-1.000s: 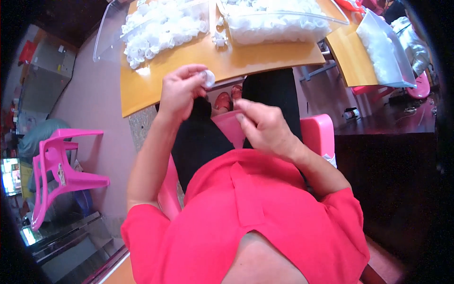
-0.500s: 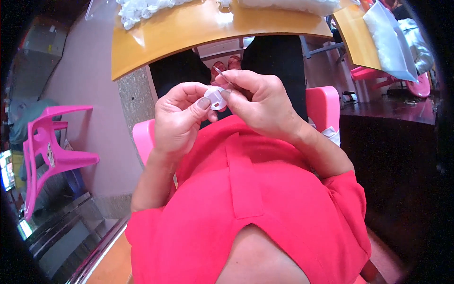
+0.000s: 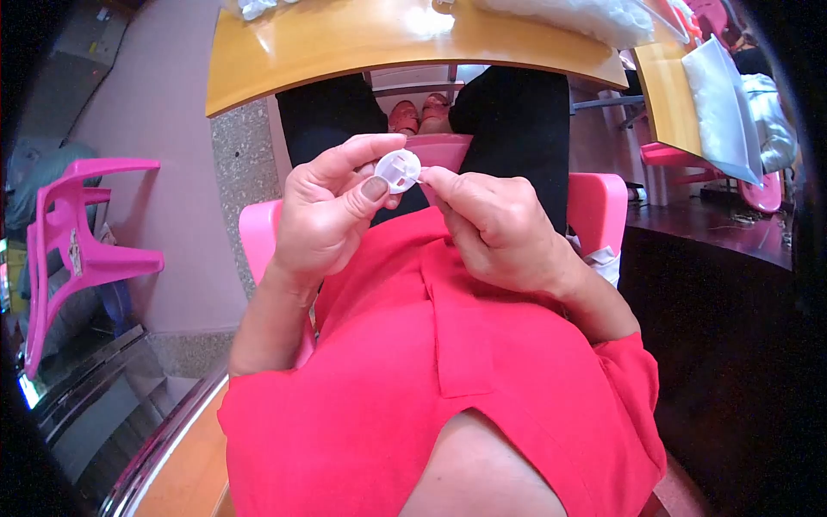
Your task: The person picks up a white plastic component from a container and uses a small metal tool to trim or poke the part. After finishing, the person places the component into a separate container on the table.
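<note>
At the far left, a pink plastic chair [image 3: 90, 246] stands on the floor. Next to the right, the yellow-brown worktop [image 3: 388, 56] begins and runs across the top of the view, with a few small white pieces [image 3: 258, 7] at its upper left. Below it, the left hand [image 3: 332, 198] grasps a white disc [image 3: 400, 164] by its left side, the thumb lying over the lower left of its face and the fingers bent behind and above. The disc is thus held up at the left fingertips, in front of the person's lap and between the two hands, its face turned toward the wearer. It is round and small, plain white plastic with a raised rim and rectangular cut-outs. At its right edge is the right hand [image 3: 500, 224], fingers curled, thumb and forefinger pinched on a thin tool [image 3: 419, 180]; only a fine tip of it shows, close against the rim, and whether it enters a slot is too small to tell. Beyond that hand comes a pink armrest [image 3: 597, 207]; farther right, a translucent bin [image 3: 728, 116] filled with white material rests on a second yellow-brown surface [image 3: 676, 103].
</note>
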Motion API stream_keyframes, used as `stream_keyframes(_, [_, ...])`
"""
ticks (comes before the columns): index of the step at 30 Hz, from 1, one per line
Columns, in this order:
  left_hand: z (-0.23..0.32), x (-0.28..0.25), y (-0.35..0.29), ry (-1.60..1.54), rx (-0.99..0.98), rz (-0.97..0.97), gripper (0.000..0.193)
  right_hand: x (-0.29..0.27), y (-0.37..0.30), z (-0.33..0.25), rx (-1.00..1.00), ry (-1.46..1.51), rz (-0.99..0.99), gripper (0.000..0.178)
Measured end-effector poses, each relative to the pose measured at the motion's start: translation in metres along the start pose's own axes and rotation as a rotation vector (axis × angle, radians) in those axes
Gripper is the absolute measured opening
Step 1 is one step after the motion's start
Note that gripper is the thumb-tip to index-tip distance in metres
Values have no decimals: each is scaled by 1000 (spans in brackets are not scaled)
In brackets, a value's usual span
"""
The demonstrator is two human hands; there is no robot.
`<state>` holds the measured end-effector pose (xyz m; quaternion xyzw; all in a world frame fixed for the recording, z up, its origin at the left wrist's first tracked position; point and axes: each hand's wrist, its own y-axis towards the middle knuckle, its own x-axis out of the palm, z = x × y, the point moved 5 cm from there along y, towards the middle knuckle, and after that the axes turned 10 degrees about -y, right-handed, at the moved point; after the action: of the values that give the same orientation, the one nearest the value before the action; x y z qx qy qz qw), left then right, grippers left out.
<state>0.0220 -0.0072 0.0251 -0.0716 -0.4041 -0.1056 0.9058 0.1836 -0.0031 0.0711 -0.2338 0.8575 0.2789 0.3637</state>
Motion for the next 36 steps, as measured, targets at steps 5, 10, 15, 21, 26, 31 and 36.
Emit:
stream_keyframes(5, [-4, -2, 0, -9, -34, -12, 39, 2, -1, 1, -35, -128, 10, 30])
stream_keyframes(10, [-8, -4, 2, 12, -42, -25, 39, 0, -2, 2, -30, -114, 2, 32])
stream_keyframes(15, [-8, 2, 4, -45, -28, -15, 35, -1, 0, 2, -10, -64, -30, 35])
stream_keyframes(21, [-7, -1, 4, 59, 38, -42, 35, -2, 2, 3, -8, 58, 46, 36])
stream_keyframes(26, [-9, -2, 3, 66, 75, -35, 36, 1, 4, 7, 120, 254, 21, 28])
stream_keyframes(31, [-11, -1, 3, 147, 115, -23, 35, 2, 4, 11, 297, 357, -68, 20])
stream_keyframes(36, [-12, 1, 4, 122, 70, 17, 35, 1, 0, 14, 263, 243, -90, 26])
